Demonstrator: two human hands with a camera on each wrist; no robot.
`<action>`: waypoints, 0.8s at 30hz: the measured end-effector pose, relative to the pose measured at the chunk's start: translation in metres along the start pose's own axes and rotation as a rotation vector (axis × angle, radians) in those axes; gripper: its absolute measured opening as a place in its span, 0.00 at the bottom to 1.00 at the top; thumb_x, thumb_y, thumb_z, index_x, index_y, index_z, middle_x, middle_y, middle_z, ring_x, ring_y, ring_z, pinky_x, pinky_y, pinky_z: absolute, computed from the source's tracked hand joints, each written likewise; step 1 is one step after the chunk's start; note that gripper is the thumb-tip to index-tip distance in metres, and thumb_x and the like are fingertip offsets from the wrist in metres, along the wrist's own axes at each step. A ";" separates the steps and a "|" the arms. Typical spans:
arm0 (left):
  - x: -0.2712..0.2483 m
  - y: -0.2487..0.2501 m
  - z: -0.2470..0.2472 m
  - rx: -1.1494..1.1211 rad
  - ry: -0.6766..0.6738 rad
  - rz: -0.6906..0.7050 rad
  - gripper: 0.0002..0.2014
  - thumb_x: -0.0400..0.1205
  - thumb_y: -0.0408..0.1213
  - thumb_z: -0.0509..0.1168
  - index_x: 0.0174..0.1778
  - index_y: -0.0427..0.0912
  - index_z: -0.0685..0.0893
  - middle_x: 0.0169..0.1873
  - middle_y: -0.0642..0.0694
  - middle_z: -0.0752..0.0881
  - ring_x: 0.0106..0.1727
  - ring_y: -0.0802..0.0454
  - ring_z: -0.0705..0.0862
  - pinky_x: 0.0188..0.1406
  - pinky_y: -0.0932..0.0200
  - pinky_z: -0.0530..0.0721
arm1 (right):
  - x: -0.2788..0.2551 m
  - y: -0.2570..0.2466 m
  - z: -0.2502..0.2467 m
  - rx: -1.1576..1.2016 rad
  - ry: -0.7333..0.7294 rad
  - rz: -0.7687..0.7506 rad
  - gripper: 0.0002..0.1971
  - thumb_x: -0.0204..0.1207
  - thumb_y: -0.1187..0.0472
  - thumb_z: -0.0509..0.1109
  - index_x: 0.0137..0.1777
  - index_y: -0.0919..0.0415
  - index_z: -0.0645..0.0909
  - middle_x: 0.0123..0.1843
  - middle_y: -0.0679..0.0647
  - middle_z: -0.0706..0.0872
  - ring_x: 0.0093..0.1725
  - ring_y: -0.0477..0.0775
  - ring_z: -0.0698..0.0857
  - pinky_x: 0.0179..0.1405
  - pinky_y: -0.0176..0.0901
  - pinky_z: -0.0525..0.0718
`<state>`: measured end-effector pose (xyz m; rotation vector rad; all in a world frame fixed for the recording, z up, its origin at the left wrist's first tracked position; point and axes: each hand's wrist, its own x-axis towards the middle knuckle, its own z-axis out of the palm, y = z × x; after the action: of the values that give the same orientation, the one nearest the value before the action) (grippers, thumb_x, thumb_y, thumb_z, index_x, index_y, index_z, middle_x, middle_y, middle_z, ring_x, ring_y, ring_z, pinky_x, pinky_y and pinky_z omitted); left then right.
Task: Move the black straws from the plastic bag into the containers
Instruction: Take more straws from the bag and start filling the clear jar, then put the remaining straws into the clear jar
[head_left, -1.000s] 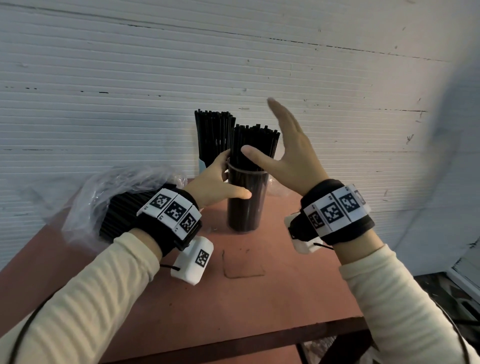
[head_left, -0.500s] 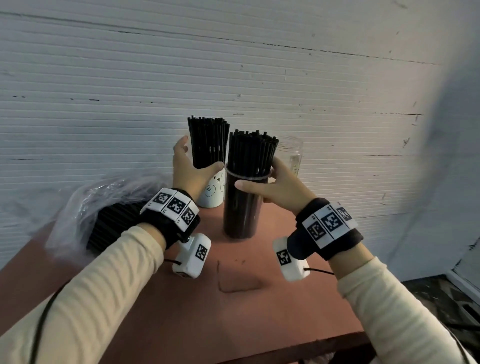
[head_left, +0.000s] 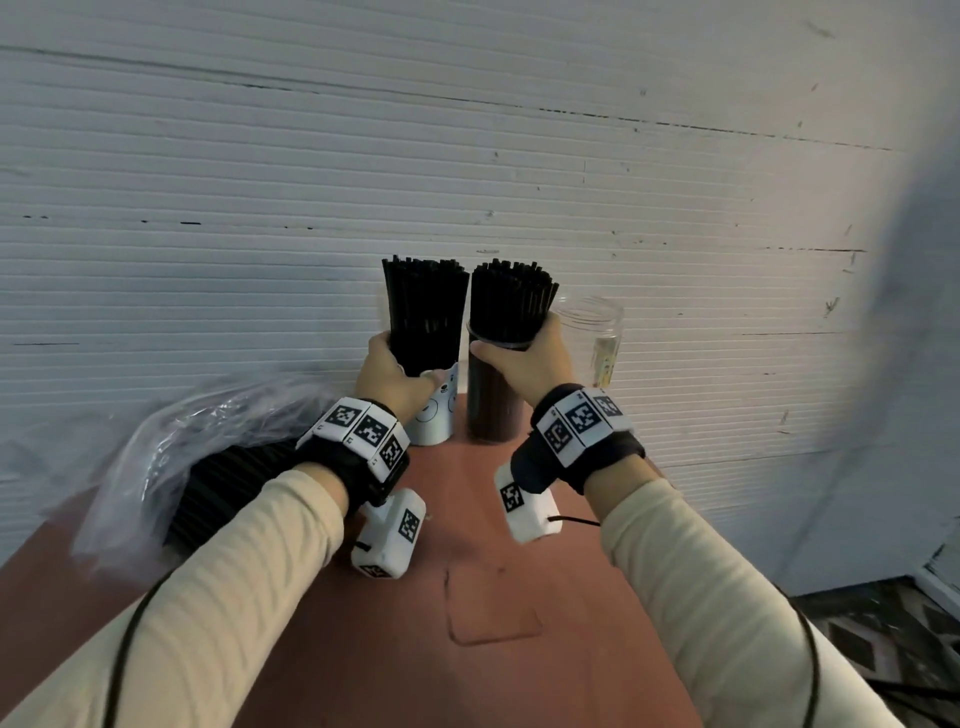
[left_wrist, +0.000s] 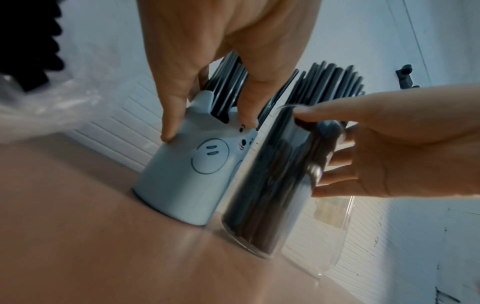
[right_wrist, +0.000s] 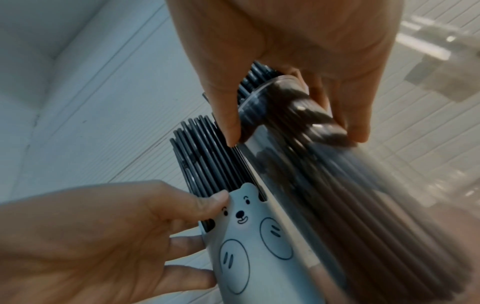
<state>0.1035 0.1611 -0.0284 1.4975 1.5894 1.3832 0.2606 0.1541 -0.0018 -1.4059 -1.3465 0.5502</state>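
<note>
Standing side by side at the back of the reddish table (head_left: 483, 597), close to the ribbed white wall (head_left: 260, 182): a pale bear-faced cup (head_left: 436, 415) on the left and a clear jar (head_left: 491, 405) on the right, both packed with upright black straws (head_left: 423, 312) rising well above the rims. Gripping the cup near its top with the left hand (head_left: 389, 379), thumb on the front by the bear's ear and fingers curling round the far side, fingertips lying against the straws just above the rim. Clamping the right hand (head_left: 530, 364) round the jar's mouth, thumb (right_wrist: 226, 115) across the near side of the rim and fingers (left_wrist: 335, 174) wrapped round the right side, with the straw bundle rising straight out of the grasp. Touching or nearly touching, cup and jar, too close to tell which. Standing just right of the gripped jar and behind the right hand, a second clear jar (head_left: 597, 338) without straws. Lying on the table's left side, behind the left forearm, a crumpled plastic bag (head_left: 171, 457) with more black straws bundled inside on their side, well apart from both hands.
</note>
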 end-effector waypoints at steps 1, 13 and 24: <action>0.001 0.001 -0.001 0.008 -0.002 -0.006 0.34 0.76 0.34 0.74 0.75 0.38 0.67 0.67 0.44 0.80 0.63 0.50 0.79 0.56 0.63 0.71 | 0.004 0.000 0.004 -0.005 -0.002 0.010 0.38 0.67 0.56 0.81 0.72 0.64 0.64 0.67 0.57 0.79 0.65 0.57 0.80 0.53 0.42 0.77; 0.006 0.007 -0.008 0.065 -0.060 -0.054 0.34 0.74 0.36 0.76 0.74 0.37 0.68 0.68 0.43 0.80 0.68 0.45 0.79 0.55 0.62 0.72 | 0.014 0.005 0.011 0.004 0.025 0.009 0.43 0.68 0.54 0.80 0.78 0.61 0.60 0.69 0.57 0.80 0.67 0.56 0.81 0.58 0.40 0.78; 0.003 0.008 -0.005 0.093 -0.025 -0.069 0.35 0.74 0.38 0.76 0.74 0.38 0.68 0.68 0.45 0.80 0.69 0.46 0.79 0.56 0.64 0.71 | -0.026 -0.007 -0.035 -0.251 0.030 -0.224 0.45 0.71 0.43 0.76 0.81 0.57 0.57 0.78 0.58 0.67 0.77 0.56 0.67 0.71 0.45 0.67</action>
<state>0.1014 0.1610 -0.0192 1.4925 1.6950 1.2632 0.2815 0.1161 0.0070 -1.4315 -1.5654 0.2169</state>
